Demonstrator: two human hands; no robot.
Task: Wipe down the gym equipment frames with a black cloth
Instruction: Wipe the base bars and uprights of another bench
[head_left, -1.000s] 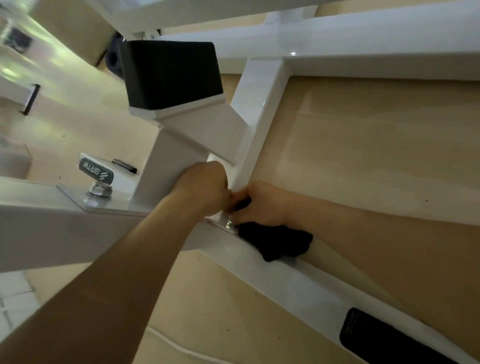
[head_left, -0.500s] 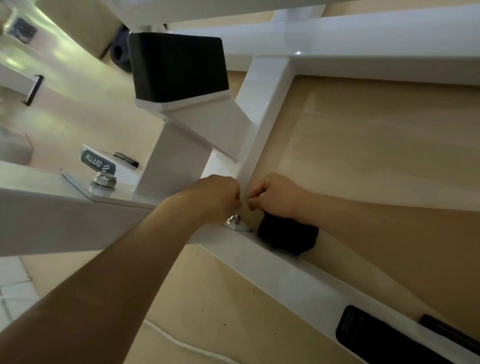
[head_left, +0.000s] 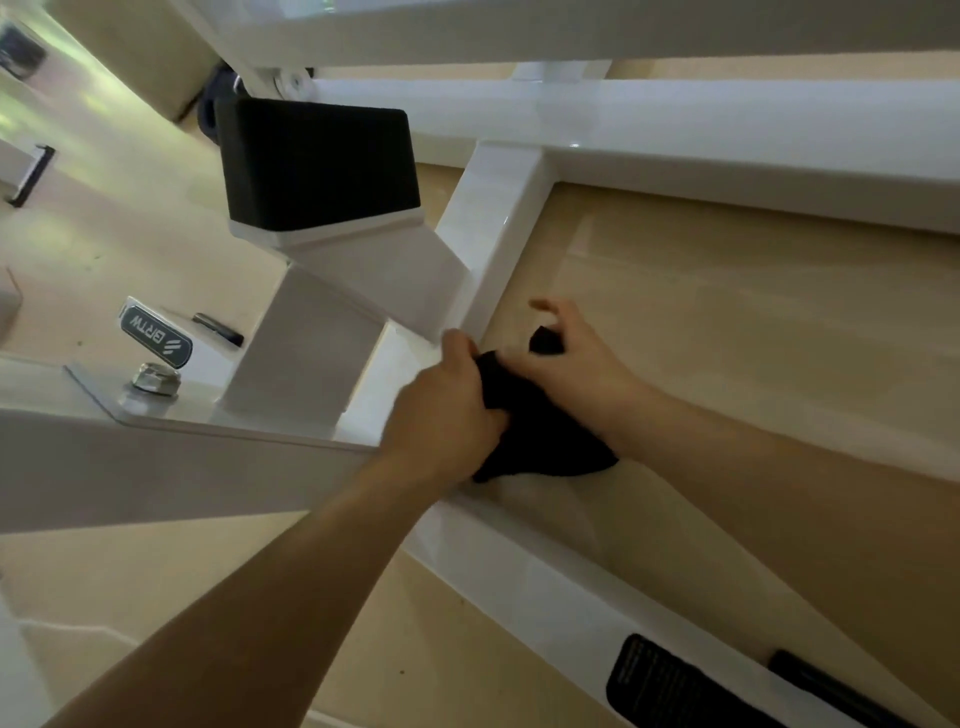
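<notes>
At the joint of the glossy white metal gym frame (head_left: 675, 119), the crumpled black cloth (head_left: 540, 441) lies between both hands on the slanting lower beam (head_left: 545, 582). The left hand (head_left: 447, 415) grips its near edge and the right hand (head_left: 582, 369) pinches a corner. The diagonal strut (head_left: 498, 234) rises directly above, likely next.

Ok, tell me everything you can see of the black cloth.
The black cloth is soft, matte fabric, bunched into a loose wad, no print visible. It sits at a joint of the white frame, its lower edge draped over the metal. The left hand grips its left side; the right hand holds the other, a corner poking out between its fingers.
</notes>
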